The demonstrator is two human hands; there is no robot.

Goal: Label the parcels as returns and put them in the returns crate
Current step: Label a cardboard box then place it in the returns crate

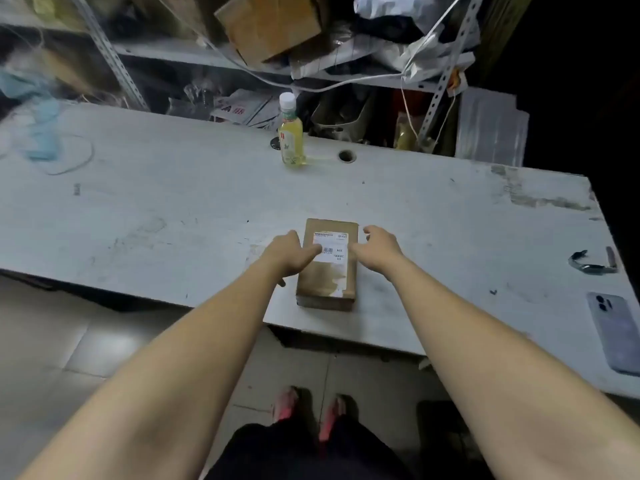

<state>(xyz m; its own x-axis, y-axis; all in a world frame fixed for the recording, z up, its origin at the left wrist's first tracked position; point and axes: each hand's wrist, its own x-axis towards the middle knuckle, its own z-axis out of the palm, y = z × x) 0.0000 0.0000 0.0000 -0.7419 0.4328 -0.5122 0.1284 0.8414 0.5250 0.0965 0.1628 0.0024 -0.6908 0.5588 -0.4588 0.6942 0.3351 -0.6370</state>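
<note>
Head view: parcel (327, 268) between left hand (287, 252), touching it, and right hand (379, 249).

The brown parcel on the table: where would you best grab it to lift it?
By its two long sides, from above. The parcel lies flat on the table, label up, so its underside is out of reach; the long sides are free, with the left hand at one and the right hand by the other.

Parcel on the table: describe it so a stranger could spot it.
On the long white table, near its front edge, lies a flat brown parcel between the left hand and right hand. Its white barcode label sets it apart.
</note>
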